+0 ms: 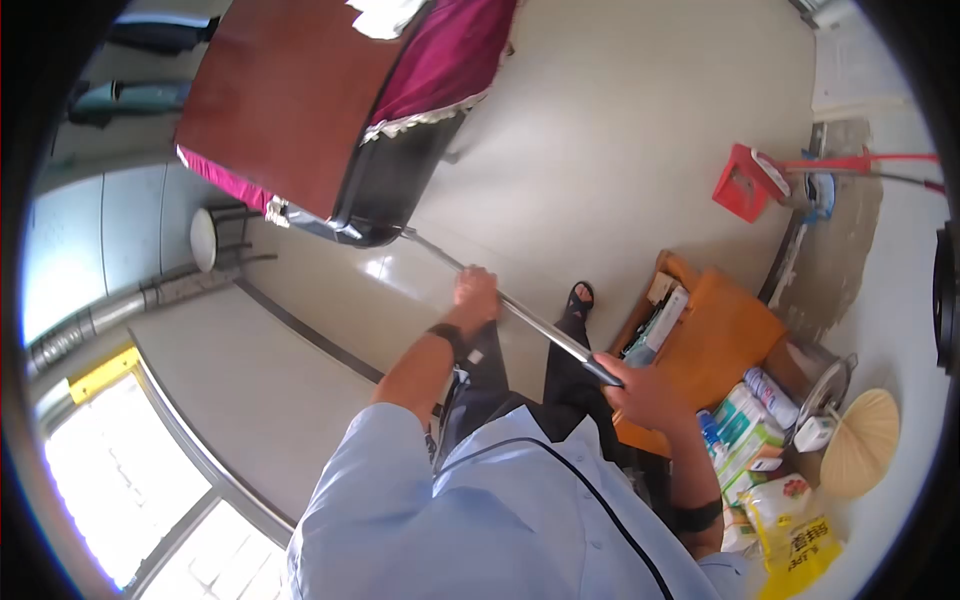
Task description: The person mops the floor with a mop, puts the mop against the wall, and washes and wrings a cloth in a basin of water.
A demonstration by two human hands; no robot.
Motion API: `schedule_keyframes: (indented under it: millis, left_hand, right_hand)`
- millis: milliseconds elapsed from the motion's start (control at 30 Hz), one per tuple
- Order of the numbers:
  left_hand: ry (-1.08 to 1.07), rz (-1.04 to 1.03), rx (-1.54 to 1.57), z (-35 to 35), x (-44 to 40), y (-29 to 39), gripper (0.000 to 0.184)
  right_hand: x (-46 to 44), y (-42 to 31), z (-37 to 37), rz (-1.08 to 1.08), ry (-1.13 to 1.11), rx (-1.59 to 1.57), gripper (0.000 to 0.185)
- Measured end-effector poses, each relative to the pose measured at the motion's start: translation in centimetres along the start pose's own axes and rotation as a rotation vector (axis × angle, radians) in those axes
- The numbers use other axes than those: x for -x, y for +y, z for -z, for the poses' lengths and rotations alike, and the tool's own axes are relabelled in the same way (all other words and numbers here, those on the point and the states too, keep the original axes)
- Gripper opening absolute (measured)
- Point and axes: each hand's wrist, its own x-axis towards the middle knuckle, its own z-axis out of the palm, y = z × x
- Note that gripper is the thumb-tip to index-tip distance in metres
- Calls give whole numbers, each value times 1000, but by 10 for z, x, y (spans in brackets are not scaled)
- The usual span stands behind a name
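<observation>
- My left hand (pixel 477 290) and right hand (pixel 642 392) are wrapped around the metal pole (pixel 540 325).
- Its far end is hidden from me by the table (pixel 290 110).

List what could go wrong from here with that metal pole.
The metal pole's far end is hidden at the red-topped table, so it may hit something unseen. The right hand grips close to the orange cabinet, so a backswing could knock it or the packages near it.
</observation>
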Motion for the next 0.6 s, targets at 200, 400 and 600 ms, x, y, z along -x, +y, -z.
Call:
schedule_keyframes:
  millis: [200, 400, 600]
  left_hand:
    - [-96, -274, -142, 21, -7, 131, 31]
    - [-244, -343, -72, 45, -7, 213, 33]
    - [-183, -225, 260, 74, -18, 265, 31]
  right_hand:
    - [92, 99, 55, -47, 148, -102, 45]
    - [147, 107, 126, -213, 170, 91, 48]
    - [164, 94, 221, -184, 247, 312, 41]
